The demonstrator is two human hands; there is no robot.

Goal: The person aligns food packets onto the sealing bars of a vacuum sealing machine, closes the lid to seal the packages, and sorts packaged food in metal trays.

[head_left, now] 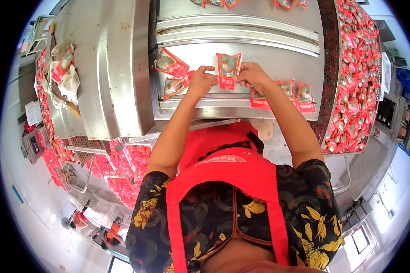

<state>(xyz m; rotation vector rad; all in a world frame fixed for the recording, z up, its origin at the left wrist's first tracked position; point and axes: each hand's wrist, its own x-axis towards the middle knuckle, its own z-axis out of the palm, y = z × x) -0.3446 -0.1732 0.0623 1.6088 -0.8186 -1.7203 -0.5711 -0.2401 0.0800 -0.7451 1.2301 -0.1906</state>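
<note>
Two even, light pinches suit this: I hold the pouch (228,67) between left hand (201,83) and right hand (255,75), best kept flat

A single head-worn camera supplies the only view, a wide round fisheye with dark corners, so it shares no part of the scene with another. It looks steeply down from just above the wearer's red apron (223,170), which sits close at the bottom of the frame, and faces forward over both forearms to the metal worktop (191,52), within arm's reach, with the room curving around the edges.
</note>
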